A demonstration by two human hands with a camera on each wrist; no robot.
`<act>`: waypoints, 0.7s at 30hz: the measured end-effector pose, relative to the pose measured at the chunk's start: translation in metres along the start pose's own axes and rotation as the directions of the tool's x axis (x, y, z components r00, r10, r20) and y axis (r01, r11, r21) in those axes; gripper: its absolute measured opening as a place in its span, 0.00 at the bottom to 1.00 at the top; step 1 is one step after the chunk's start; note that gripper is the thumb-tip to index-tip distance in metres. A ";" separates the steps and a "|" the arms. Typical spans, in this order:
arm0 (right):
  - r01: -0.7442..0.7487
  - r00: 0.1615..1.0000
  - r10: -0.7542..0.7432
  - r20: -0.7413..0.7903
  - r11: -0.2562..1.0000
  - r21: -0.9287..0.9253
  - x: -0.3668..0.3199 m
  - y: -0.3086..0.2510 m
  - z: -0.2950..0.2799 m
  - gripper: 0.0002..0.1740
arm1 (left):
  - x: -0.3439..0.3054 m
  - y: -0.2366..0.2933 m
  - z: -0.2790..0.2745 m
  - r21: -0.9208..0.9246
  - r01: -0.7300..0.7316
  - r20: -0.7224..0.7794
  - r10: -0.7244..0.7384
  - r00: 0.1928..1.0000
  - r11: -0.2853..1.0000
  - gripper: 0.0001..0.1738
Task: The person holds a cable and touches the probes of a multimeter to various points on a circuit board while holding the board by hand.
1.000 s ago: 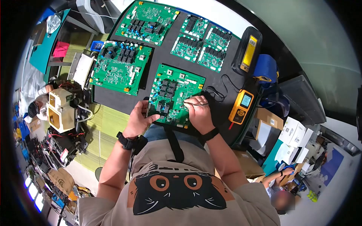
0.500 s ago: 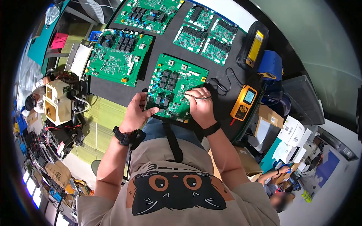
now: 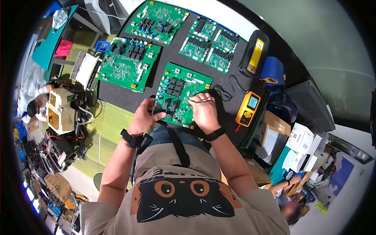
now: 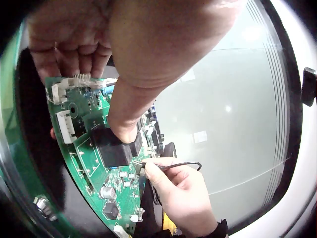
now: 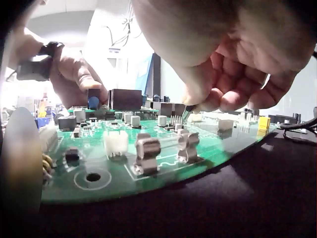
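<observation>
A large green circuit board (image 3: 188,88) with black relays lies at the near edge of the table, in front of the body. My left hand (image 3: 143,119) grips its left edge, the thumb over a black relay (image 4: 112,147) and the fingers at the board's side. Between thumb and fingertips my right hand (image 3: 205,113) pinches a thin probe (image 5: 187,113) with a black cable (image 4: 188,164). Its tip points down among the small parts in the middle of the board. Right of that hand lies a yellow handheld meter (image 3: 248,109) with a lit screen.
Two more large green boards (image 3: 125,68) (image 3: 158,21) lie left and behind, several smaller boards (image 3: 217,58) at the back. A black case (image 3: 254,53) and a blue-and-yellow device (image 3: 272,71) stand at the right edge. Cable loops (image 3: 225,92) lie beside the meter.
The head view has shifted slightly. The left hand keeps its grip on the board; the right hand stays over the board's middle with the probe, its fingers shifting only slightly.
</observation>
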State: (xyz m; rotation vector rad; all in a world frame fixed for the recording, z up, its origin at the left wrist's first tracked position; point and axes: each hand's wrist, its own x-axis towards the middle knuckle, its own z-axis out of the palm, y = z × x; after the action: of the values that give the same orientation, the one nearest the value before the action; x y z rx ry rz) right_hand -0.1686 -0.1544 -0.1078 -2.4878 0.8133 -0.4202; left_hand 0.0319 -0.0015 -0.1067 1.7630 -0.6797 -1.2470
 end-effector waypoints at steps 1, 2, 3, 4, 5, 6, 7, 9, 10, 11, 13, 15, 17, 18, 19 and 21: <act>-0.010 1.000 0.010 0.019 0.999 -0.032 0.001 -0.003 -0.002 0.05 | 0.000 -0.002 0.000 -0.027 -0.001 0.008 0.001 1.000 1.000 0.34; -0.041 0.999 0.042 0.022 0.998 -0.040 0.003 -0.008 -0.003 0.05 | 0.001 -0.003 0.001 -0.027 -0.016 0.004 0.016 1.000 1.000 0.34; -0.032 0.999 0.032 0.010 0.998 -0.046 0.003 -0.010 -0.004 0.05 | 0.001 -0.005 0.002 -0.024 -0.033 0.000 0.033 0.999 0.999 0.34; -0.026 1.000 0.026 0.007 0.998 -0.061 0.002 -0.009 -0.003 0.05 | 0.001 -0.002 0.002 -0.021 -0.049 -0.003 0.049 0.999 0.999 0.34; -0.020 1.000 0.020 0.003 0.997 -0.076 0.002 -0.008 -0.002 0.04 | 0.000 0.002 0.001 -0.020 -0.067 -0.007 0.066 0.998 0.998 0.34; -0.014 1.000 0.016 0.017 0.996 -0.085 0.002 -0.008 -0.001 0.04 | -0.002 0.007 0.001 0.036 -0.040 -0.006 0.040 0.999 0.999 0.33; -0.006 1.000 0.007 0.004 0.996 -0.090 0.002 -0.009 -0.001 0.04 | -0.003 0.011 0.001 0.093 -0.011 -0.008 0.012 1.000 0.996 0.32; -0.019 1.000 0.018 -0.010 0.992 -0.122 0.002 -0.010 0.001 0.03 | -0.002 0.008 0.000 0.070 -0.028 0.000 0.028 1.000 0.997 0.33; -0.030 0.999 0.028 -0.021 0.992 -0.122 0.002 -0.012 0.002 0.02 | -0.003 0.012 0.000 0.084 -0.037 -0.011 0.038 0.999 0.996 0.33; -0.028 0.999 0.024 -0.029 0.992 -0.126 0.002 -0.013 0.004 0.02 | -0.005 0.016 0.001 0.098 -0.043 -0.021 0.045 0.999 0.994 0.33; -0.020 0.999 0.013 -0.043 0.985 -0.170 0.003 -0.013 0.005 0.02 | -0.006 0.020 0.001 0.113 -0.045 -0.026 0.048 0.999 0.993 0.34; -0.015 0.999 0.007 -0.050 0.986 -0.163 0.004 -0.014 0.005 0.02 | -0.004 0.013 0.001 0.094 -0.048 -0.023 0.050 0.998 0.994 0.34; -0.017 0.999 0.011 -0.039 0.987 -0.159 0.004 -0.014 0.005 0.02 | -0.004 0.012 0.000 0.115 -0.057 -0.022 0.060 0.998 0.992 0.34; -0.017 0.999 0.010 -0.043 0.987 -0.162 0.004 -0.014 0.006 0.02 | -0.004 0.011 0.000 0.136 -0.060 -0.023 0.064 0.998 0.989 0.34; -0.023 0.999 0.016 -0.043 0.984 -0.176 0.004 -0.015 0.006 0.02 | -0.003 0.010 0.000 0.136 -0.065 -0.022 0.069 0.997 0.989 0.34; -0.029 0.999 0.021 -0.046 0.981 -0.192 0.004 -0.016 0.006 0.03 | -0.002 0.007 0.000 0.110 -0.052 -0.025 0.055 0.998 0.993 0.34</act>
State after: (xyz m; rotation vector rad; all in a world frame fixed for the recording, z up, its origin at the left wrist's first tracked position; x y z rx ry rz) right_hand -0.1555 -0.1433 -0.1040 -2.6506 0.9416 -0.4056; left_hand 0.0312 -0.0030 -0.1000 1.8353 -0.7873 -1.1664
